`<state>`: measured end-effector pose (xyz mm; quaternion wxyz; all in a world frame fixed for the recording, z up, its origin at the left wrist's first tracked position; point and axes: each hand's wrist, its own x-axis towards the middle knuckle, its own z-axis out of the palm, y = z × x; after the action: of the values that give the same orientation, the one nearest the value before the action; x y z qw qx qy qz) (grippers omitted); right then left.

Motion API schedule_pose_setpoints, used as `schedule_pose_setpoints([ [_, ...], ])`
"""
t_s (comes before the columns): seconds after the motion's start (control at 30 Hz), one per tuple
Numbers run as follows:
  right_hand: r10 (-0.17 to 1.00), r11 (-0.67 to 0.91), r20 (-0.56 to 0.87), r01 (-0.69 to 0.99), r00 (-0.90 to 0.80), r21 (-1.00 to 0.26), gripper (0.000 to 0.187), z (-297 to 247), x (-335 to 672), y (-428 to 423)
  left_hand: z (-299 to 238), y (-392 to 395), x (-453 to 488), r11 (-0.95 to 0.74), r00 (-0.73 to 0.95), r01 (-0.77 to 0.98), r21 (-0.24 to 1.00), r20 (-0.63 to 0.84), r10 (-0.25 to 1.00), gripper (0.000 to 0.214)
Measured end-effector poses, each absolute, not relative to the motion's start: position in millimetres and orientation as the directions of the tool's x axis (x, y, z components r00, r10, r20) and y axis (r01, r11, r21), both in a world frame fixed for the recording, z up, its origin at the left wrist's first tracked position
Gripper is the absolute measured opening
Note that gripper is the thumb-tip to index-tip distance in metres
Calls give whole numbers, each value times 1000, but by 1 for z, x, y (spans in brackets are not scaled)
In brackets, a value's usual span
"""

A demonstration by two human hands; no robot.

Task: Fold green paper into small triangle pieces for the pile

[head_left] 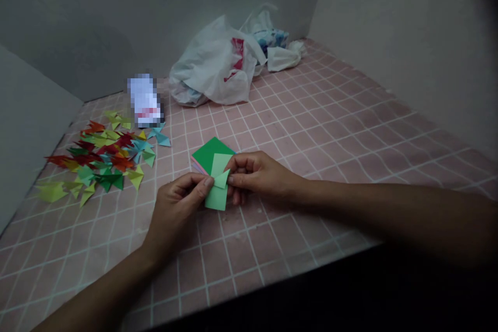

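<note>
Both my hands meet over the pink tiled counter [311,129] and pinch a light green paper strip [218,187] that is partly folded. My left hand [177,207] grips its left edge with thumb and fingers closed. My right hand [259,174] pinches the fold on the right side. Just behind the strip lies a small stack of paper squares [206,154], dark green on top, with pink edges showing beneath.
A heap of folded paper triangles [103,158] in red, green, yellow and blue lies at the left. A blurred small object [144,99] stands behind it. White plastic bags [223,65] sit in the back corner. Walls close in on three sides; the counter's front edge runs below my arms.
</note>
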<state>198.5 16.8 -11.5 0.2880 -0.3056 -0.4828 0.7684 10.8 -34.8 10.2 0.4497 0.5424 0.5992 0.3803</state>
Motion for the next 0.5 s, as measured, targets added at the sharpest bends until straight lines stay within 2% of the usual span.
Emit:
schedule_pose_setpoints([
  [0.17, 766, -347, -185, -153, -616, -925, 12, -10, 197, 14, 11, -33, 10, 77, -15, 358, 930, -77, 997, 18],
  [0.5, 809, -261, -153, -114, -568, -959, 18, -8, 195, 10, 12, -36, 13, 74, -26, 363, 929, -69, 997, 16],
])
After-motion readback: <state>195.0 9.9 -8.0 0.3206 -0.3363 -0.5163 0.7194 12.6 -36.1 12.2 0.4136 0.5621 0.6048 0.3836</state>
